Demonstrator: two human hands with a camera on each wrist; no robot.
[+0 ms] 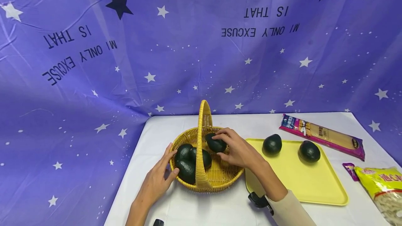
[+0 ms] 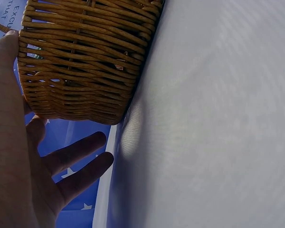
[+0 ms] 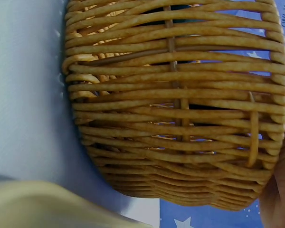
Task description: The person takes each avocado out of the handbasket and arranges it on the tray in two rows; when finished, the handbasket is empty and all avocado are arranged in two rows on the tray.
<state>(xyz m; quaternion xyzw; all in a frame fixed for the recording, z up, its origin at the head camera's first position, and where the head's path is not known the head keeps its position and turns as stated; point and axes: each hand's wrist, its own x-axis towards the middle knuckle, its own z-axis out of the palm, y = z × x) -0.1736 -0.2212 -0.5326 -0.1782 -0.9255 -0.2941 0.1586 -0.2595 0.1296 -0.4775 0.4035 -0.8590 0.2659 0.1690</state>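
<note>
Wicker basket [image 1: 221,173], three avocados [image 1: 186,171], fourth avocado [image 1: 216,145] in fingers [image 1: 225,136], two on tray [image 1: 292,180]

L hand [image 1: 158,177] is on the L, thumb apart from fwd-pointing fingers; L wrist view has two fingers straight & spread. L forearm [image 1: 138,209], bare where vis., comes from near side. R hand [image 1: 237,149] sits R & slightly farther, fingers bent, thumb nearer; R forearm [image 1: 272,181] angles far-L from pale sleeve [image 1: 289,212].
</note>
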